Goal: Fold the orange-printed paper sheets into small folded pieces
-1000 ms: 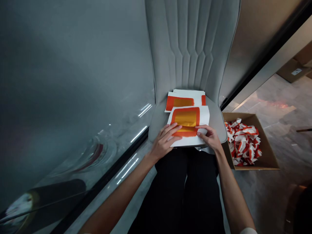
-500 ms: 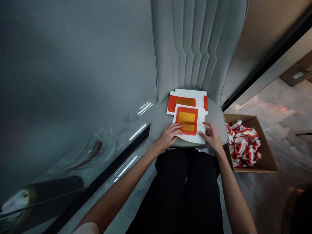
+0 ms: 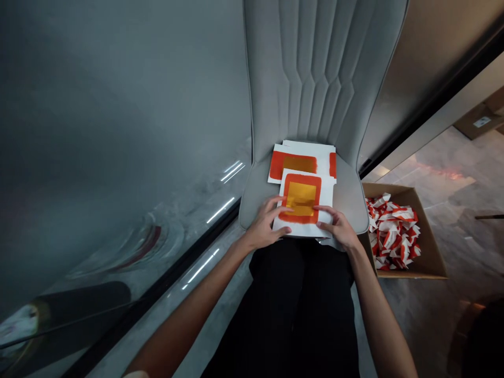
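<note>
Left hand, fingers spread, lying on the top orange-and-gold sheet; pinch or plain contact hard to make out. Second sheet beneath, partly covered, on the grey upholstered chair seat. Right hand curved on the sheet's lower right edge, grip equally unclear. Far right, cardboard box heaped with red-and-white paper scraps.

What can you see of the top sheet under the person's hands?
The top sheet is white paper printed with an orange-red rectangular frame around a shiny gold panel crossed by a darker band. It lies overlapping a similar sheet on a grey upholstered chair seat. The left hand and right hand rest on it.
</note>
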Tool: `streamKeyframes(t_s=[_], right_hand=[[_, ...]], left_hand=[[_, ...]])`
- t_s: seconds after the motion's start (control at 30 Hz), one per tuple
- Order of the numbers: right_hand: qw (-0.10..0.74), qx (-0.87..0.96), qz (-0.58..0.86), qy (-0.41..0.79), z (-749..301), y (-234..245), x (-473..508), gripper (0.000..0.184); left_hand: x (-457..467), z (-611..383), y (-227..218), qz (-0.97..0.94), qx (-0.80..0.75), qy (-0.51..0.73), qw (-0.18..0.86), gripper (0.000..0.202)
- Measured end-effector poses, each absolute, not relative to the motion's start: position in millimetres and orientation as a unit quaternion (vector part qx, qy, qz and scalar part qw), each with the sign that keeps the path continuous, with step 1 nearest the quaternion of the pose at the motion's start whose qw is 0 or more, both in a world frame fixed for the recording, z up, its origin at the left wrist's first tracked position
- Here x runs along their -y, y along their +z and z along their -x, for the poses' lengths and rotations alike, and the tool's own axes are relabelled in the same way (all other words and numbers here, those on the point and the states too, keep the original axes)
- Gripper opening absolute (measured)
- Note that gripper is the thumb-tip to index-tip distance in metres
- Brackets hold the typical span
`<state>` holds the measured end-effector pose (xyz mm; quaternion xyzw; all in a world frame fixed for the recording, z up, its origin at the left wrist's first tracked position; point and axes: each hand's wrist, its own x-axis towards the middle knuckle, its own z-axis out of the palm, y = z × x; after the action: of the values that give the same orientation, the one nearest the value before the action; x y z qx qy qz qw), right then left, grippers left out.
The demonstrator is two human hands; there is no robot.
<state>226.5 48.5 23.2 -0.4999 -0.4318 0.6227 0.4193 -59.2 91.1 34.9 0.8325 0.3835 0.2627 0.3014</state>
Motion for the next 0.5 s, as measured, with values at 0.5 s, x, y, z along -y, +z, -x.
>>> streamKeyframes(t_s=[0.5], right_hand=[[0.452,0.415,0.487,0.622,-229.4,27.8,-43.7,0.052]], left_hand=[[-97.7,44.8,42.5,-0.529,-0.421,0.331,0.658,0.046]])
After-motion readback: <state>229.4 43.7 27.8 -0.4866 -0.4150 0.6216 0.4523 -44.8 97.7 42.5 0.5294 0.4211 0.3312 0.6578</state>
